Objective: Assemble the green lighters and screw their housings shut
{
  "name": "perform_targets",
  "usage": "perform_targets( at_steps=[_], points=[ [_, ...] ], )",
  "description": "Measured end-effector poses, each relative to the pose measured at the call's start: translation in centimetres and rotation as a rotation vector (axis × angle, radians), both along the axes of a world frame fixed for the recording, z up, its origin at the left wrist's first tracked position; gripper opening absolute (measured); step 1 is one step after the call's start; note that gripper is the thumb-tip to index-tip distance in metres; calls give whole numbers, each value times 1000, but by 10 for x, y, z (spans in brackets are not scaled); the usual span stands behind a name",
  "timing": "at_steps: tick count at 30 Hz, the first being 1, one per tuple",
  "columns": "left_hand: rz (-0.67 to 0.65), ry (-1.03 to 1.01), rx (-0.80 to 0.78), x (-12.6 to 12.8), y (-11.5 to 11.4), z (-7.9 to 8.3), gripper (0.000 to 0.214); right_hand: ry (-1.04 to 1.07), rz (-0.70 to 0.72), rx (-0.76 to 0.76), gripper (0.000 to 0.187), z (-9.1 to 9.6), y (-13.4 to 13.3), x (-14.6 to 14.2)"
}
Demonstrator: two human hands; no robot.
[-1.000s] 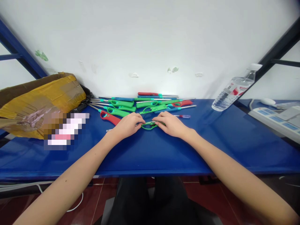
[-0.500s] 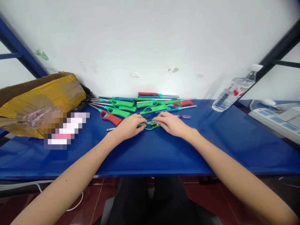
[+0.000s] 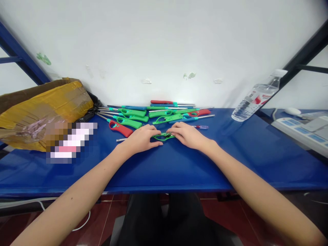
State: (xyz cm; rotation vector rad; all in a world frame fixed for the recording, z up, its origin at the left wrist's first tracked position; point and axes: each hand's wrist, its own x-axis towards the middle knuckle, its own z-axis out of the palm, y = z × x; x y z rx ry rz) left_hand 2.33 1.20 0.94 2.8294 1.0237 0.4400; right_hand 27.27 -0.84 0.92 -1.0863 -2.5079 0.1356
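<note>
Between my hands, on the blue table, lies a green gas lighter (image 3: pixel 164 137) whose casing looks opened, with small dark and metallic parts showing inside. My right hand (image 3: pixel 188 134) pinches its right end between thumb and fingers. At the other end my left hand (image 3: pixel 142 139) has its fingertips over the lighter, while its thumb stands apart below. A metal tube (image 3: pixel 120 139) pokes out to the left from beneath that hand. Whether it joins the green body is hidden.
Several long-nosed lighters, such as a red one (image 3: pixel 120 129) and a green one (image 3: pixel 167 119), lie behind my hands. A purple-handled screwdriver (image 3: pixel 203 127) is right of them. A taped carton (image 3: pixel 48 112) stands left; a water bottle (image 3: pixel 255 99) and a scale (image 3: pixel 302 131) sit right.
My left thumb has come away from the lighter and moved down, so more of the green body shows. My right hand keeps its grip in about the same place.
</note>
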Motion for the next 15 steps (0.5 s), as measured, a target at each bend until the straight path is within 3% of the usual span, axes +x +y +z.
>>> perform_targets(
  at_steps=[15],
  points=[
    [-37,-8,6,1,-1,-4,35,-14,5,-3,38,-2,3,6]
  ],
)
